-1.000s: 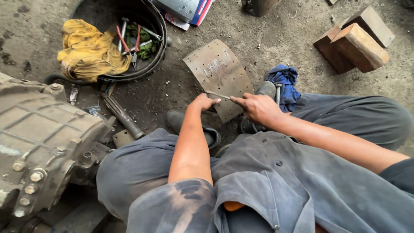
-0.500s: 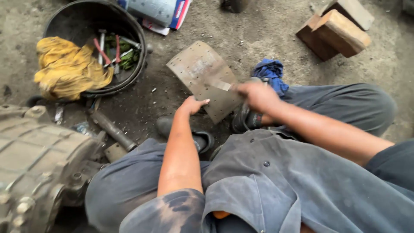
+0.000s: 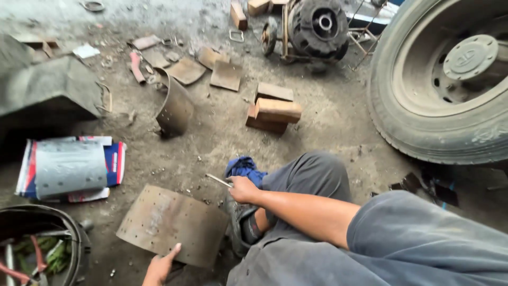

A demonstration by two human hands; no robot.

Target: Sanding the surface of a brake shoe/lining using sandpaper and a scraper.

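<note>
I sit on the dirt floor in grey work clothes. My left hand rests on the near edge of a curved, rusty brake lining plate lying in front of me. My right hand is closed around a thin metal rod that points left, just above the plate's far right corner. A blue rag lies beside that hand, against my raised knee.
A black tub with tools stands at the lower left, a grey lining on a coloured box behind it. Another curved lining, wooden blocks, a large truck tyre and a hub lie farther out.
My view has swung up and to the right, so the gearbox and yellow cloth left sight and the tyre appeared. My left hand slid to the plate's near edge; my right hand kept the rod.
</note>
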